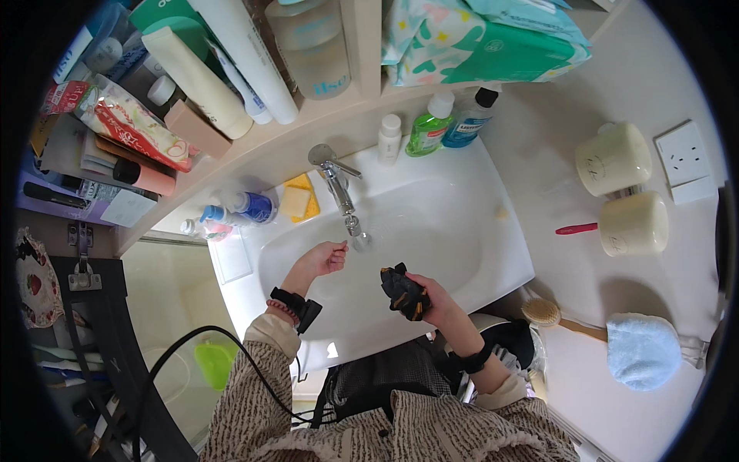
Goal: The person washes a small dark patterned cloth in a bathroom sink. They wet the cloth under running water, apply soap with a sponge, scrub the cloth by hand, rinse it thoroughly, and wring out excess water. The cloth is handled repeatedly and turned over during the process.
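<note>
In the head view a white washbasin (430, 254) lies before me, with a chrome faucet (339, 187) on its back rim. My left hand (328, 259) hovers over the basin just beside the spout, its fingers curled in and nothing visible in them. Below the spout is a clear round patch; whether it is running water or the drain is hard to tell. My right hand (437, 300) grips a black, petal-like ornament (404, 291) with orange-gold edges, held above the basin's front part.
A yellow sponge with soap (296, 202) and pump bottles (248, 207) line the left rim. A white bottle (389, 138), green mouthwash (428, 128) and blue mouthwash (469, 122) stand at the back. A crowded shelf (231, 150) overhangs. A black cable (190, 335) crosses by my left arm.
</note>
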Motion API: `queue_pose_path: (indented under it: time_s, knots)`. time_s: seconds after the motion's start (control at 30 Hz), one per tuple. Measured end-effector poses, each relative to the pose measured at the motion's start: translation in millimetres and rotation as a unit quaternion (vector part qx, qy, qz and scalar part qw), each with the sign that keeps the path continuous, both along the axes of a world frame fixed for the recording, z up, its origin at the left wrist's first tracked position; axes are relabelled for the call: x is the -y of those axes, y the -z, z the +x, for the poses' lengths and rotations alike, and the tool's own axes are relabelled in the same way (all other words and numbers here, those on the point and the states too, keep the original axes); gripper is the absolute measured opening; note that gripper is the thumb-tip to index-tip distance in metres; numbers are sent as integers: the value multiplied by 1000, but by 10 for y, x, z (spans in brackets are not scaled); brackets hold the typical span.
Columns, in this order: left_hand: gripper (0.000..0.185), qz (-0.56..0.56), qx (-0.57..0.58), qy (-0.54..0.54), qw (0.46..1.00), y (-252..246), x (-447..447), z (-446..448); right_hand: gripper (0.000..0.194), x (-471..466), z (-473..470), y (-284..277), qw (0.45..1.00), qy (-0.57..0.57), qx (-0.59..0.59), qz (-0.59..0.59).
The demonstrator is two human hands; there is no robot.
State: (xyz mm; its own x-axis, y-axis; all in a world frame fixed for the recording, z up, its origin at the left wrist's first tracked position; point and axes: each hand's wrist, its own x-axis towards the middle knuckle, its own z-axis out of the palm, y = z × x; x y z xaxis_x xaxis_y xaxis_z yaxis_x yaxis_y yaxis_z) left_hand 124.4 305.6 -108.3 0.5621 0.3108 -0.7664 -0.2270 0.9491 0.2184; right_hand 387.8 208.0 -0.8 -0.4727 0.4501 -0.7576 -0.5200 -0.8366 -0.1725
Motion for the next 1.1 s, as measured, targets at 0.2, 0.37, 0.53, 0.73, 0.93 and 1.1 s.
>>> queue_pose_path:
  time_s: [0.2,0.37,0.53,0.73,0.93,1.1]
  knots:
    - [9,20,-67,-114,991,170,-99,228,27,110,200,15,1000,25,2,3]
    - [14,28,-47,-127,990,407,-147,347,27,157,229,28,999,31,21,-1]
    - [20,-11,90,-7,996,492,-107,110,25,132,158,-76,999,34,29,8]
    - [28,4,-41,-84,996,-5,411,150,27,82,-270,118,997,25,58,39]
    - [36,-6,-64,-255,965,-451,836,454,31,33,-1243,443,884,-90,380,259]
    - [38,23,-261,-312,913,-698,850,436,33,168,-1546,495,833,-172,436,295]
